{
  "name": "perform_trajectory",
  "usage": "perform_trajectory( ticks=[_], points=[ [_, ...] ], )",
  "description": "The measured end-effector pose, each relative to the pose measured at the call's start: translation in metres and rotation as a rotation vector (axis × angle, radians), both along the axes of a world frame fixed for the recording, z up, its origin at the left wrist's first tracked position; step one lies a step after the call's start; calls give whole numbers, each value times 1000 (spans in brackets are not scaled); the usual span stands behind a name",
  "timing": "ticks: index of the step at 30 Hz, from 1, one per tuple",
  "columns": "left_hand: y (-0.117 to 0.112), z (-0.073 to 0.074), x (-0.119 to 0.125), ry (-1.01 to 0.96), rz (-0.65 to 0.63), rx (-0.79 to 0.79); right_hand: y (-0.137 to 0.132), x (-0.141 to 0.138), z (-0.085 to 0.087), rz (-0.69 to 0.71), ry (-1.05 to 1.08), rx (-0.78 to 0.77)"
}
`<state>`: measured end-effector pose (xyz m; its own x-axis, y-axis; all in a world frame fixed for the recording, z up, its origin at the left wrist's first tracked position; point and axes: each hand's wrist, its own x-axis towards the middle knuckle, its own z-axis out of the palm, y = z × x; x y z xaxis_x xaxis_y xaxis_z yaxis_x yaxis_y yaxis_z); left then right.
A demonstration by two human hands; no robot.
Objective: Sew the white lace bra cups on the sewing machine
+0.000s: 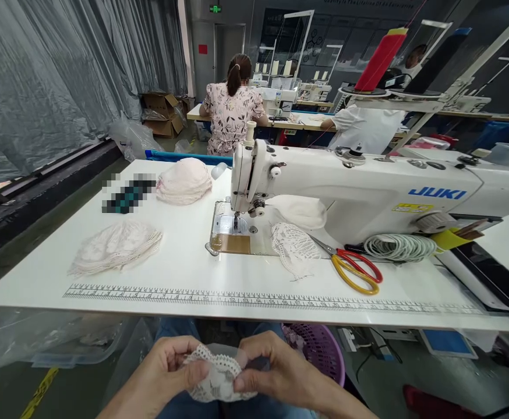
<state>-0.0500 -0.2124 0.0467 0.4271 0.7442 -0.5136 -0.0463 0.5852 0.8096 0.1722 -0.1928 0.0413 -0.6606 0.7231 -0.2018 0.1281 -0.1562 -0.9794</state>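
Observation:
A small piece of white lace fabric point(219, 378) with a scalloped edge is held over my lap, below the table's front edge. My left hand point(173, 366) pinches its left side between thumb and fingers. On the other side, my right hand point(267, 366) grips the fabric the same way. On the table lie a stack of white lace pieces point(117, 247) at the left and a stack of pale pink pieces point(184, 181) behind it. Another lace piece point(296, 250) rests beside the sewing machine's needle area.
A white sewing machine point(346, 186) stands on the white table point(184, 267). Scissors point(354, 270) with red and yellow handles and a coil of pale cord point(398, 247) lie at the right. A purple basket point(324, 355) stands below. Two people point(234, 110) sit ahead.

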Motion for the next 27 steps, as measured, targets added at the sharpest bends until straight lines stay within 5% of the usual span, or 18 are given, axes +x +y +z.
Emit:
perform_trajectory(
  ticks=[5, 12, 20, 27],
  points=[
    [-1, -1, 0, 16, 40, -67, 4, 6, -6, 14, 39, 35],
    [-2, 5, 4, -126, 79, -116, 1, 8, -6, 39, 116, -146],
    [1, 6, 1, -94, 66, -171, 2, 16, -7, 126, 113, 4],
    [2, -6, 6, -59, 24, -163, -3, 5, -15, 41, 112, -277]
  ],
)
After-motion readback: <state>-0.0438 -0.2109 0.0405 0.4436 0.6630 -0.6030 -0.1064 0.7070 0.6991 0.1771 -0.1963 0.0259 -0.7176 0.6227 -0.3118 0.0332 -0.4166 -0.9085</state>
